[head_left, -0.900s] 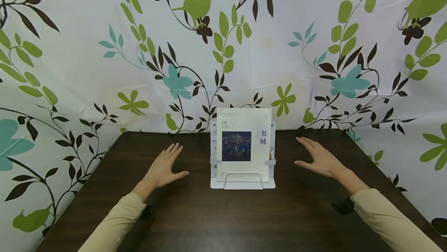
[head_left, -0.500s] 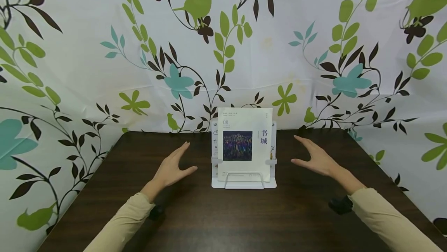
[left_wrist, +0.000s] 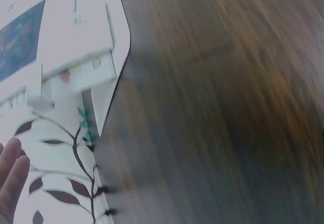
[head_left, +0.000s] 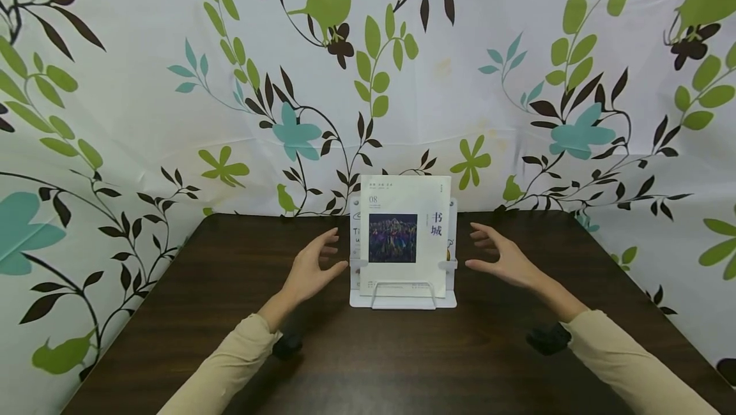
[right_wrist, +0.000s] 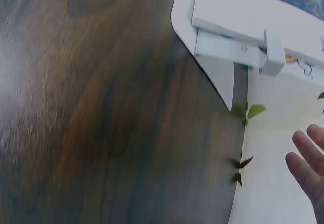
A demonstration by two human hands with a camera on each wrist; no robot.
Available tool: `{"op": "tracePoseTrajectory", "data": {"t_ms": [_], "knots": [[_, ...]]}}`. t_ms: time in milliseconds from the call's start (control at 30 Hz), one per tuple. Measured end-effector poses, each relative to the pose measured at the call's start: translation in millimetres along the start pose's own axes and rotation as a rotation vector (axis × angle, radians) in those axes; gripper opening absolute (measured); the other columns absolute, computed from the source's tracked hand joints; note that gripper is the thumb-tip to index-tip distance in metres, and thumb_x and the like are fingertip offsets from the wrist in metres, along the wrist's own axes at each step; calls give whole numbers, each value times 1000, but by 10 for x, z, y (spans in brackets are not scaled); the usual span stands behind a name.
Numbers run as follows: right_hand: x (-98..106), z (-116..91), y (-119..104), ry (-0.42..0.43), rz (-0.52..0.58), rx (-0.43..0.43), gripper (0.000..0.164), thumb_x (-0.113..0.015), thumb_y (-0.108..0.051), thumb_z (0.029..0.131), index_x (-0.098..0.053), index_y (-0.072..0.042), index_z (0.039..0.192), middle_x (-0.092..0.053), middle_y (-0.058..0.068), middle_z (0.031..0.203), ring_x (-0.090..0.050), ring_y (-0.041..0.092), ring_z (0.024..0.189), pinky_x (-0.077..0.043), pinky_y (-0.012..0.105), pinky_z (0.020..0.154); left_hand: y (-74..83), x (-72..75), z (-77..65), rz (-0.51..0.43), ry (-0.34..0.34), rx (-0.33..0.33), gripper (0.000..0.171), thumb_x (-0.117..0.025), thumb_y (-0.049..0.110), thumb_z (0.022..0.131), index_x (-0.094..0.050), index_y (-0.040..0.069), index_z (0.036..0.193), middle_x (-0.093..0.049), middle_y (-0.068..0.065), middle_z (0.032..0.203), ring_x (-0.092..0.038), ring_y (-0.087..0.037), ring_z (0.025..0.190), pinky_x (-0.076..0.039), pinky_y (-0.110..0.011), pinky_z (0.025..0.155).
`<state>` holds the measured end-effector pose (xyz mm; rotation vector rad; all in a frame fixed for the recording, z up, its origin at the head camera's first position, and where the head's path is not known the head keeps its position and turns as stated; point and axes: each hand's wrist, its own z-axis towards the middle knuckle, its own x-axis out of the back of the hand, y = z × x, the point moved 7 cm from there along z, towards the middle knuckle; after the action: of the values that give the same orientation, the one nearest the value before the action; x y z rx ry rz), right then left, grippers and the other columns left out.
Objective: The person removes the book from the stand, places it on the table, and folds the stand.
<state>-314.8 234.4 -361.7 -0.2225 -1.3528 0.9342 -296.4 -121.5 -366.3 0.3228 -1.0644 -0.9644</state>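
Note:
A pale book (head_left: 432, 201) with a dark square picture and Chinese characters on its cover leans upright in a white book stand (head_left: 355, 297). Small clips on the stand's sides and a wire loop at its base lie over the book's front. My left hand (head_left: 310, 269) is just left of the stand, thumb and fingers spread apart, holding nothing. On the other side, a little farther off, is my right hand (head_left: 506, 260), thumb also apart from relaxed fingers. Neither hand touches the stand. Fingertips (left_wrist: 15, 176) show in the left wrist view, and others (right_wrist: 304, 166) in the right wrist view.
The dark wooden table (head_left: 402, 364) carries the stand near its back edge. Behind it hangs a white cloth (head_left: 437, 96) printed with leaves and birds. Black devices show under the left wrist (head_left: 287, 345) and the right wrist (head_left: 549, 338).
Both hands have come inward toward the stand, the left hand moving farther to the right than the right hand moved left. The book and stand stay in place.

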Motion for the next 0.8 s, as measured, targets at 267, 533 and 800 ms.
{"op": "tracePoseTrajectory", "data": {"t_ms": [267, 533, 800], "knots": [[-80, 58, -128, 51, 95, 5, 69, -71, -20, 79, -34, -7, 136, -48, 18, 118, -52, 33, 103, -44, 50, 87, 152, -161, 65, -74, 30, -46, 59, -71, 2, 75, -47, 3, 129, -58, -14, 109, -62, -21, 86, -53, -31, 70], [-154, 140, -180, 129, 132, 35, 61, -71, -16, 78, -40, -2, 128, -51, 18, 106, -55, 31, 91, -49, 48, 78, 181, -278, 154, -153, 93, -43, 56, -70, -2, 74, -48, -1, 125, -58, -15, 106, -60, -27, 85, -54, -34, 66], [-230, 158, -272, 213, 154, 47, 60, -74, -9, 73, -42, 4, 123, -52, 17, 98, -55, 30, 84, -51, 47, 72, 180, -332, 140, -158, 179, -24, 53, -70, -6, 71, -51, -4, 120, -58, -17, 103, -60, -27, 83, -54, -36, 64]]}}
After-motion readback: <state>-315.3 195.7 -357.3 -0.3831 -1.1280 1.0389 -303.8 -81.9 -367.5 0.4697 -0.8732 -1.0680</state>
